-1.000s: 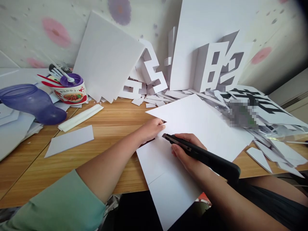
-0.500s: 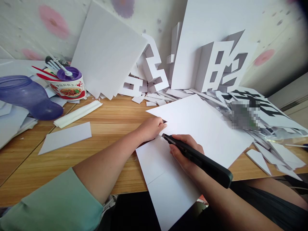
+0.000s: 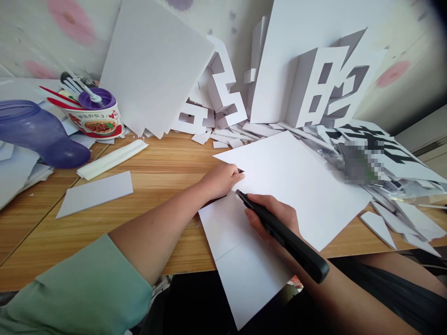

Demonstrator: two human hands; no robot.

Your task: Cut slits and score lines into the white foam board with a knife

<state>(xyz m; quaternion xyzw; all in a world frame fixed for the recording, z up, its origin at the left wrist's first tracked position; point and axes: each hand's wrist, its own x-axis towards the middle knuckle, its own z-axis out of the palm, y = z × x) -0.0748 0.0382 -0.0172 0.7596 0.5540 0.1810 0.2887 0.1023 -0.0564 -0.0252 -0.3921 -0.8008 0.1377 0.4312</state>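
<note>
A large white foam board (image 3: 307,190) lies on the table, with a creased lower part (image 3: 244,260) reaching over the front edge. My left hand (image 3: 221,180) is closed at the board's left side, fingers curled and thumb pressed down on it. A small dark gap shows beside those fingertips. My right hand (image 3: 275,211) grips a black utility knife (image 3: 289,239), its handle slanting back toward me. The knife's tip is at the board, just below my left thumb; whether the blade is in the board I cannot tell.
A cut white strip (image 3: 98,193) and a rolled white piece (image 3: 113,159) lie left. Behind are a noodle tub (image 3: 101,123) with utensils, a purple container (image 3: 42,130) and a leaning panel (image 3: 153,70). White cut-out characters (image 3: 317,86) stand at back right; scraps (image 3: 379,228) lie right.
The knife's handle has swung down and a little left, so it slants more steeply. Its tip stays about the same spot on the board. My left hand keeps its hold; the view shifts slightly.
</note>
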